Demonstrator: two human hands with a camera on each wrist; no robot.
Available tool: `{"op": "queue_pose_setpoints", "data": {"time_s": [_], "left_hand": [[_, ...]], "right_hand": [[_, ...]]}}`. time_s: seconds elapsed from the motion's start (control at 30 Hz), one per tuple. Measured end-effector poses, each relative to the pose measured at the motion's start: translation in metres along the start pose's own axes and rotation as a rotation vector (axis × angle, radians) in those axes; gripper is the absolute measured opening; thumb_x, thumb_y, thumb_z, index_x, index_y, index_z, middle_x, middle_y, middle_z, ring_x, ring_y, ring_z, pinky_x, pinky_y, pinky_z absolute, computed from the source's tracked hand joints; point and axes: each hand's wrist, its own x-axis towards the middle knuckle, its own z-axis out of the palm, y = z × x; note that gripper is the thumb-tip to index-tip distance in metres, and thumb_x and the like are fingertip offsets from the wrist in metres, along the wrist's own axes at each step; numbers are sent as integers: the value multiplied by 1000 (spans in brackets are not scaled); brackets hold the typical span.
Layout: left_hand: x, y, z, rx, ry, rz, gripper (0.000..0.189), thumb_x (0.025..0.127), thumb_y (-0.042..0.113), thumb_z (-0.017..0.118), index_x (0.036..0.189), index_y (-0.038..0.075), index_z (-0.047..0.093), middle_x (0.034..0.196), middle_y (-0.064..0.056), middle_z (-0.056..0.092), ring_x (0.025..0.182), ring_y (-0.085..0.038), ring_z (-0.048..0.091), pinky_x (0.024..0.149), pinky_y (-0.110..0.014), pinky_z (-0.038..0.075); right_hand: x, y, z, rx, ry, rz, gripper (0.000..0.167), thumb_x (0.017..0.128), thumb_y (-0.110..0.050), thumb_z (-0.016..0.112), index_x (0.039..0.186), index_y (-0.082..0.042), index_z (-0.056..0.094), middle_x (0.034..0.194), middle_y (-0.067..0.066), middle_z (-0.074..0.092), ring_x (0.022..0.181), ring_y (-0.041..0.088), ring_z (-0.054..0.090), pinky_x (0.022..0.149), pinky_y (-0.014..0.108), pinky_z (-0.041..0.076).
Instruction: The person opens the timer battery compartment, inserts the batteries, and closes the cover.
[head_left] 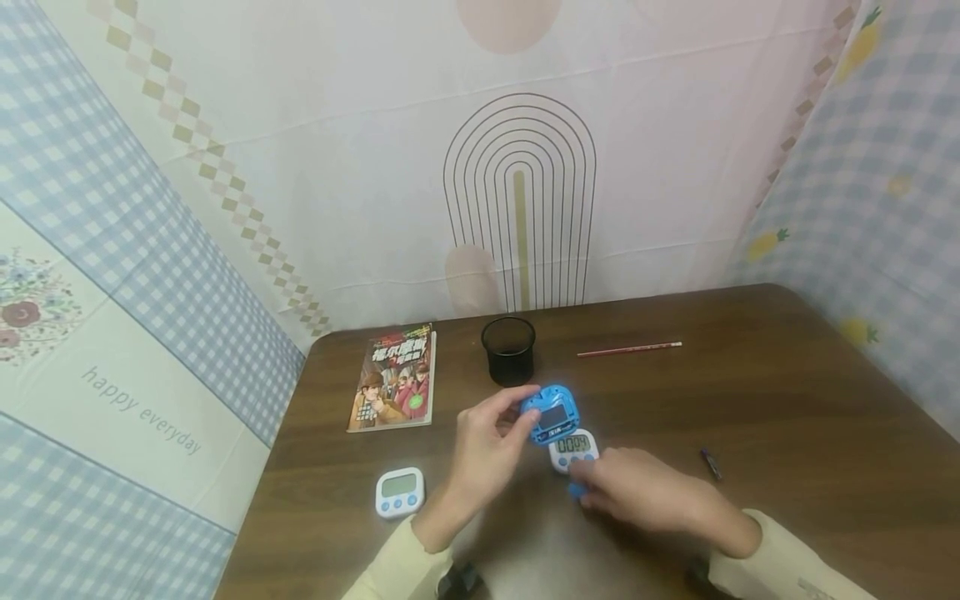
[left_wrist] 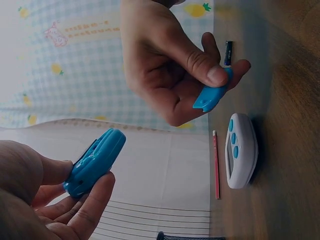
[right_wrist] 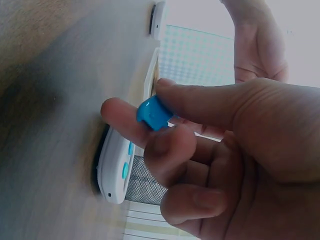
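Observation:
My left hand (head_left: 486, 437) holds a blue timer (head_left: 561, 403) between thumb and fingers, its back turned up and its battery recess uncovered. In my right hand (head_left: 648, 492), thumb and fingers pinch a small blue battery cover (right_wrist: 154, 114), which the left wrist view shows as a curved piece with a notched edge. Under both hands lies a white timer (head_left: 563, 459) with blue buttons and lit digits, partly covered in the head view. Apart from the hands, a second white timer (head_left: 401, 492) lies at the left with a blank screen.
A small dark battery (head_left: 711, 464) lies on the brown table (head_left: 795, 400) to the right. Farther back are a red pencil (head_left: 628, 350), a black mesh pen holder (head_left: 512, 365) and a comic-style book (head_left: 397, 379). Patterned cloths hang behind and at the sides.

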Motion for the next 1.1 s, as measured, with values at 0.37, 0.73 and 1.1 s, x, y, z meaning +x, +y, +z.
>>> {"op": "queue_pose_setpoints", "data": {"time_s": [0.37, 0.73, 1.1], "left_hand": [[0, -1, 0, -6, -2, 6, 29, 99, 9, 74, 128, 5, 75, 113, -9, 80, 90, -18, 75, 79, -19, 63], [0, 0, 0, -12, -4, 8, 29, 99, 9, 74, 128, 6, 75, 114, -9, 80, 90, -18, 76, 80, -20, 63], [0, -1, 1, -14, -4, 4, 29, 99, 8, 74, 128, 5, 74, 113, -9, 80, 90, -19, 76, 79, -20, 63]], "right_hand": [[1, -6, -3, 45, 30, 1, 11, 97, -26, 78, 101, -23, 68, 79, -18, 60, 62, -1, 51, 56, 19, 48], [3, -8, -6, 90, 66, -19, 9, 97, -26, 79, 96, -24, 70, 78, -21, 61, 63, -3, 52, 57, 18, 50], [4, -6, -7, 169, 101, -55, 9, 102, -29, 72, 99, -21, 75, 86, -20, 69, 72, -5, 59, 67, 19, 55]]}}
